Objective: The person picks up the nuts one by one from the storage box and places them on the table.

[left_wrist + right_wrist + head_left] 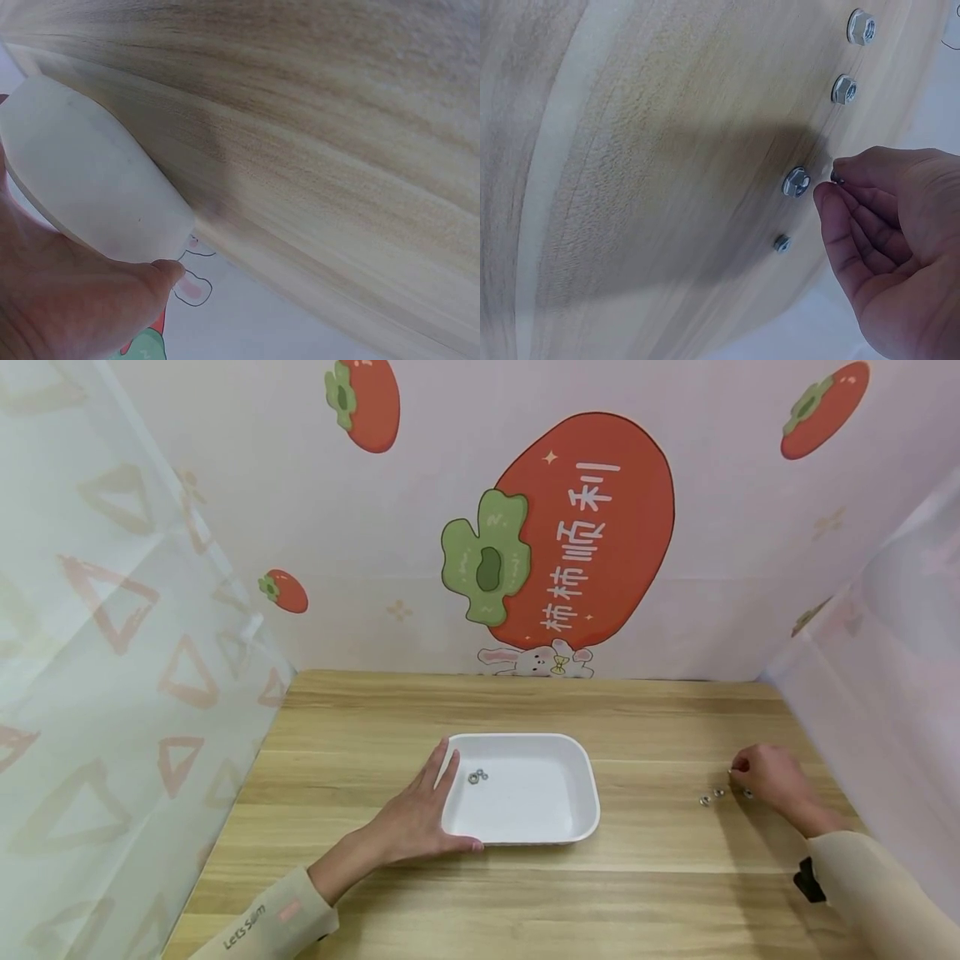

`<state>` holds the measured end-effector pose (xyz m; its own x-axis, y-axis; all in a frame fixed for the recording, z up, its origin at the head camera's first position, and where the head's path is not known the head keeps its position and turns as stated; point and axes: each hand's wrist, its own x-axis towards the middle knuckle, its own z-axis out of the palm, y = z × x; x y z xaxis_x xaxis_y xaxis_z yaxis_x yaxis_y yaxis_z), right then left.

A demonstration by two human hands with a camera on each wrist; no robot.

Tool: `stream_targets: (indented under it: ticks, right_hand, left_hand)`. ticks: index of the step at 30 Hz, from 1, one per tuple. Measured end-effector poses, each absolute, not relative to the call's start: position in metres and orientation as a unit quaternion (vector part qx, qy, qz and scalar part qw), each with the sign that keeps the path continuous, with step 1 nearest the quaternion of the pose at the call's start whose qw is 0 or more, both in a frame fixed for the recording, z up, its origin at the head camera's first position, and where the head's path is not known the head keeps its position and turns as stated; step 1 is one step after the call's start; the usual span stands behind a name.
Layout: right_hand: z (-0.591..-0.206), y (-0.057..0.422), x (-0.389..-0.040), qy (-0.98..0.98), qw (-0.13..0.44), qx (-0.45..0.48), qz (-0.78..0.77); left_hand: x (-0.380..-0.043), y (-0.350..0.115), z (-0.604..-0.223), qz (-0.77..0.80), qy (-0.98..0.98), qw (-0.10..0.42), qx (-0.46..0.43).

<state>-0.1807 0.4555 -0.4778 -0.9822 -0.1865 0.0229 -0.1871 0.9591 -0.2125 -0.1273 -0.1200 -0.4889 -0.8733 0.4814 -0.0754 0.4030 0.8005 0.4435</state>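
Observation:
In the head view a white tray [525,839] lies on the wooden table, with a few small metal nuts [474,778] inside near its left end. My left hand [416,818] holds that end, its fingers at the far left corner and the thumb along the near rim. The left wrist view shows the thumb against the tray's outer wall [90,172]. Far to the right, my right hand [776,777] pinches a small metal nut [837,178] between thumb and forefinger, mostly covered by the fingertips. Beside it several flange nuts [844,89] and a smaller nut [782,243] lie in a row.
Light wood planks form the tabletop [525,902]. A printed cloth backdrop [360,527] with persimmon pictures stands along the back edge. More cloth hangs at the left [135,652] and right [892,677], the right one close beyond my right hand.

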Motion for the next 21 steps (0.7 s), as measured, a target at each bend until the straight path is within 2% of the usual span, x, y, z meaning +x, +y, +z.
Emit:
stream_targets:
  ticks: [21]
  right_hand:
    - [-0.4802, 0.4542, -0.1857, -0.993, -0.023, 0.085, 0.076]
  left_hand:
    - [-0.128, -0.1201, -0.4891, 0.209, 0.945, 0.095, 0.233]
